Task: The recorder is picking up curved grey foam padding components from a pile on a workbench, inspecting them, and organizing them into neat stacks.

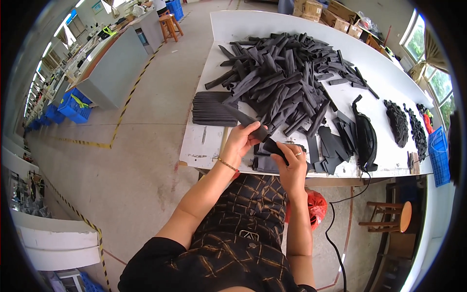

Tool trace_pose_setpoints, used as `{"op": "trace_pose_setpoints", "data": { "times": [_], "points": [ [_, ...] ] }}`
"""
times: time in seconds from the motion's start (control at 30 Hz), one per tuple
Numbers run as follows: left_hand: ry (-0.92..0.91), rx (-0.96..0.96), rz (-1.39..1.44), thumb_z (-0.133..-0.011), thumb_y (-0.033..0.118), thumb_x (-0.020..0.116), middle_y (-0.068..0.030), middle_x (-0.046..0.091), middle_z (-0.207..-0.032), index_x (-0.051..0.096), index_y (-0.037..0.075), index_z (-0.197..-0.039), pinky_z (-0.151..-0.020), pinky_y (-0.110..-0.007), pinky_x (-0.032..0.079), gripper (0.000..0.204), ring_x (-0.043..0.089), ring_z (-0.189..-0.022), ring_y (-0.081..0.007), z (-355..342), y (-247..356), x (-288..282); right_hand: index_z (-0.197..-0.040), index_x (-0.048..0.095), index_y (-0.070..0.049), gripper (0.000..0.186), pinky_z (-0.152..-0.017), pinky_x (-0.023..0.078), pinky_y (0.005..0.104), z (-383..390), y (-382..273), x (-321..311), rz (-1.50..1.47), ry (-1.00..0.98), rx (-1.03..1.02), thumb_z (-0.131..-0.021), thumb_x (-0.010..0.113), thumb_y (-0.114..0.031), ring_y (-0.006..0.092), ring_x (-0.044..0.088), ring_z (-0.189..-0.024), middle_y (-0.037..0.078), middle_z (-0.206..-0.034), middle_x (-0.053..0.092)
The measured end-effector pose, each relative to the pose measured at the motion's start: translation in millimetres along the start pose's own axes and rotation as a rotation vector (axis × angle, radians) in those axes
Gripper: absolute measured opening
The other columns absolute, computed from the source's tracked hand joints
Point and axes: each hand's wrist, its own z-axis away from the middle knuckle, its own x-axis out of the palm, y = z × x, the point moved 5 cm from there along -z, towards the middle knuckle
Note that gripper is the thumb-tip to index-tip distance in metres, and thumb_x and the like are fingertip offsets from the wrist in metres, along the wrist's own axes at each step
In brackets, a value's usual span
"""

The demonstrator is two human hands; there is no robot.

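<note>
Between my two hands runs a long strip of black fabric (242, 117), held above the near edge of the white table (197, 158). My left hand (242, 140) pinches it around its middle, thumb on top. Closed on its lower right end is my right hand (292, 164), which wears a ring. Just beyond lies a large heap of rolled black fabric pieces (277, 73). Left of the heap sits a neat stack of flat black strips (209, 109). Some folded black fabric (265, 164) lies on the table under my hands, partly hidden.
Flat black pieces (333, 148) and a black waist bag (365, 131) lie to the right. Farther right are bunched black parts (396, 124) and a blue basket (439, 158). A red plastic bag (316, 209), a dark cord (333, 224) and a wooden stool (389, 217) are below the table.
</note>
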Motion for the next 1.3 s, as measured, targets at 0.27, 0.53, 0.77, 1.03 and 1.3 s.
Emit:
{"op": "trace_pose_setpoints", "data": {
  "times": [0.27,0.53,0.77,1.03,1.3],
  "points": [
    [0.005,-0.091,0.012,-0.087,0.011,0.068,-0.0149,0.069,-0.097,0.06,0.002,-0.099,-0.073,-0.033,0.06,0.017,0.069,-0.086,-0.0216,6,-7,1,-0.099,0.07,-0.007,0.025,-0.073,0.041,0.036,-6,-5,2,0.279,0.019,-0.103,-0.074,0.073,-0.008,0.023,0.058,-0.081,0.003,-0.088,0.063],
    [-0.027,-0.097,-0.052,-0.089,0.016,0.067,-0.0146,0.07,-0.095,0.061,0.002,-0.099,-0.071,-0.033,0.059,0.018,0.07,-0.084,-0.0214,10,-6,6,-0.1,0.069,-0.006,0.027,-0.075,0.042,0.0363,-7,-11,2,0.374,0.02,-0.169,-0.072,0.073,-0.006,0.0226,0.058,-0.083,0.003,-0.089,0.064],
    [-0.053,-0.104,-0.067,-0.09,0.018,0.066,-0.014,0.07,-0.093,0.063,0.002,-0.099,-0.07,-0.033,0.058,0.019,0.07,-0.082,-0.0217,16,-2,9,-0.102,0.067,-0.006,0.031,-0.079,0.042,0.0366,-5,-13,6,0.436,0.0,-0.226,-0.072,0.072,-0.004,0.0222,0.059,-0.085,0.003,-0.093,0.064],
    [-0.027,0.3,-0.173,-0.077,-0.003,0.073,-0.0087,0.064,-0.091,0.053,-0.001,-0.101,-0.069,-0.026,0.057,0.032,0.066,-0.081,-0.0155,37,-7,27,-0.114,0.062,-0.003,0.04,-0.081,0.041,0.0393,1,-12,18,0.446,0.087,-0.175,-0.075,0.073,-0.008,0.0257,0.057,-0.089,0.008,-0.098,0.061],
    [-0.283,-0.005,0.145,-0.093,0.019,0.062,-0.0173,0.067,-0.108,0.055,0.0,-0.115,-0.097,-0.037,0.047,0.03,0.063,-0.104,-0.0236,50,-12,49,-0.128,0.047,-0.002,0.058,-0.086,0.043,0.0452,13,-14,31,0.098,0.042,-0.042,-0.077,0.074,-0.008,0.0386,0.055,-0.1,0.019,-0.114,0.056]
  ]
}}
